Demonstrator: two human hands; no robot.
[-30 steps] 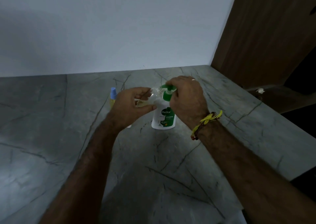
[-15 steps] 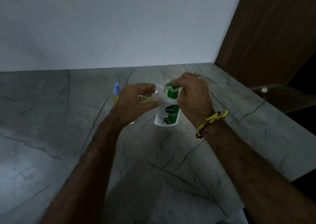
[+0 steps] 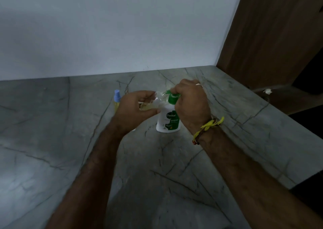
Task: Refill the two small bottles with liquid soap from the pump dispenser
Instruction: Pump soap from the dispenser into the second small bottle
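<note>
Standing at the centre of the frame on a grey veined stone counter (image 3: 174,185), a white plastic pump dispenser with a green pump head and a green Dettol label (image 3: 168,121) is upright. The right hand (image 3: 191,106), just right of it, curls its fingers over the green pump head. The left hand (image 3: 134,109), just left of the dispenser, grips a small clear plastic bottle holding a little yellowish liquid (image 3: 153,102), tilted so its open neck points up at the pump's spout. Behind the left hand, left of centre, a second small bottle with yellow liquid and a pale blue cap (image 3: 117,100) stands upright on the counter. A yellow thread band (image 3: 208,125) circles the right wrist.
</note>
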